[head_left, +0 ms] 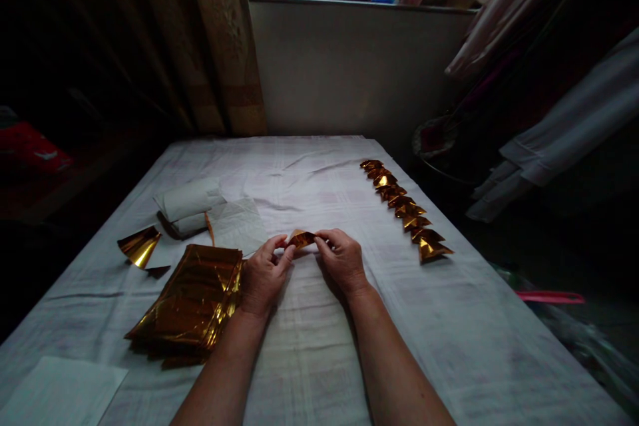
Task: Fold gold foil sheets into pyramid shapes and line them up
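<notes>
A small folded piece of gold foil paper [301,238] is pinched between both my hands just above the white cloth [319,166] covering the table. My left hand [263,275] grips its left end with thumb and fingertips closed. My right hand [341,259] grips its right end the same way. A stack of flat gold foil sheets [194,303] lies right beside my left wrist. Along the right side of the cloth runs a row of several folded gold pieces [407,210], overlapping one another.
A single curled gold sheet [140,246] lies at the left. White folded paper and a roll [192,203] sit behind the stack. A white sheet [60,393] is at the near left corner. Curtains, a window sill and hanging clothes surround the table.
</notes>
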Demonstrator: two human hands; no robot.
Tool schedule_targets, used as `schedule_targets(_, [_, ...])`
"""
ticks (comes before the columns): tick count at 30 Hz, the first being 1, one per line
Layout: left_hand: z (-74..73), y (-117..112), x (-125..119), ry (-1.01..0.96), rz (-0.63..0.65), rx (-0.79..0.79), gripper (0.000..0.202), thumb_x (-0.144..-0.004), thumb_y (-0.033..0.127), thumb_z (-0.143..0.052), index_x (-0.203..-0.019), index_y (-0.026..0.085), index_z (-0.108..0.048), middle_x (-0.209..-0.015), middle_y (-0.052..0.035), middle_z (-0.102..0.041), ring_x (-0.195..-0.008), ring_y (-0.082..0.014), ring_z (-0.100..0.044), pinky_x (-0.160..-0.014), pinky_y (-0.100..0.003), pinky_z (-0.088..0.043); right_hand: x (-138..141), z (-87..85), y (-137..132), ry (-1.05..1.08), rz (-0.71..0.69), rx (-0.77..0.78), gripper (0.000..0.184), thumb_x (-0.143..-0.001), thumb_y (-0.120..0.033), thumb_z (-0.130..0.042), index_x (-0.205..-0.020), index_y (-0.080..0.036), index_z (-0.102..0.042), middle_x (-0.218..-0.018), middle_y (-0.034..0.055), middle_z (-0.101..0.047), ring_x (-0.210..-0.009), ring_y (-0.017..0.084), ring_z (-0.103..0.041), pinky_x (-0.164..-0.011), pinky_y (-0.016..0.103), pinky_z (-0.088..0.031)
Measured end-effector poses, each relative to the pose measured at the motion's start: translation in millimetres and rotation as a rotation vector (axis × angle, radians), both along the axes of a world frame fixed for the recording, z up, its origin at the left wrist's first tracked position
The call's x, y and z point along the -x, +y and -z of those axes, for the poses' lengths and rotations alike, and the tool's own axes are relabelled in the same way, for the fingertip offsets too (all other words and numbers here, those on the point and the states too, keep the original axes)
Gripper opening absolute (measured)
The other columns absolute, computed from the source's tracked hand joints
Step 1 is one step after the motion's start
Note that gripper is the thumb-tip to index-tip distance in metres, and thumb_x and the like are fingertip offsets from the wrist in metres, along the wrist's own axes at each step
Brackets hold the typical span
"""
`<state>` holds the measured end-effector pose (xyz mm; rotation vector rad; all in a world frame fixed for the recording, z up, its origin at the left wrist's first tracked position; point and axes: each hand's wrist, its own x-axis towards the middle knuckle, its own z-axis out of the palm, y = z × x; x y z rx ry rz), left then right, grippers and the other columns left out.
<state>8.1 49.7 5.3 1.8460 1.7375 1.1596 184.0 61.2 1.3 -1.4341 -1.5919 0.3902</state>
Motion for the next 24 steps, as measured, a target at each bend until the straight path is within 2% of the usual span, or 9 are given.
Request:
schedule_targets(6, [-2.2, 1, 3, 0.015, 0.006, 0.018, 0.029, -0.090, 0.042, -0.052, -0.095, 0.022, -0.073, -0.083, -0.0029, -0.077, -0.063, -0.0148, -0.067, -0.063, -0.023, -0.049, -22, -5.4, -8, -0.031, 0.032, -0.033, 0.021, -0.087, -0.030, -0.054, -0.089, -0.023, -0.073, -0.089, 0.0062, -0.075, -0.080, 0.019, -0.068, -0.076, 0.031, -0.053])
schedule_targets(12, [-0.6, 3, 5, 0.010, 0.028, 0.077, 0.030, -0.089, 0.041, -0.049, -0.092, 0.023, -0.073, -0.082, -0.0028, -0.077, -0.073, -0.0177, -0.071, -0.064, -0.024, -0.049, -76, -17.4, -26, -0.068, 0.205, -0.050, 0.023, -0.082, -0.038, -0.054, -0.083, -0.022, -0.070, -0.082, 0.0052, -0.074, -0.069, 0.019, -0.065, -0.072, 0.032, -0.053])
schedule_targets(18, [-2.6, 2, 3, 0.033, 0.018, 0.082, 0.025, -0.086, 0.037, -0.052, -0.092, 0.026, -0.073, -0.082, -0.0016, -0.078, -0.075, -0.0178, -0.072, -0.064, -0.024, -0.049, -136, -19.1, -56, -0.071, 0.436, -0.056, 0.023, -0.072, -0.038, -0.053, -0.078, -0.022, -0.068, -0.077, 0.0055, -0.072, -0.066, 0.020, -0.065, -0.069, 0.032, -0.053])
schedule_targets(21, [-4.1, 2, 3, 0.049, 0.018, 0.084, 0.025, -0.086, 0.037, -0.052, -0.092, 0.026, -0.073, -0.083, -0.0009, -0.078, -0.075, -0.0180, -0.072, -0.065, -0.024, -0.049, -163, -14.4, -72, -0.036, 0.603, -0.079, 0.024, -0.068, -0.037, -0.052, -0.077, -0.022, -0.068, -0.079, 0.0064, -0.072, -0.071, 0.022, -0.065, -0.072, 0.034, -0.052])
schedule_targets(24, [-3.7, 3, 4, 0.060, 0.020, 0.085, 0.025, -0.086, 0.037, -0.052, -0.092, 0.026, -0.073, -0.083, -0.0009, -0.078, -0.075, -0.0183, -0.072, -0.065, -0.025, -0.048, -188, -8.0, -85, -0.008, 0.795, -0.054, 0.025, -0.065, -0.036, -0.051, -0.075, -0.020, -0.067, -0.073, 0.0071, -0.070, -0.068, 0.024, -0.063, -0.067, 0.035, -0.049])
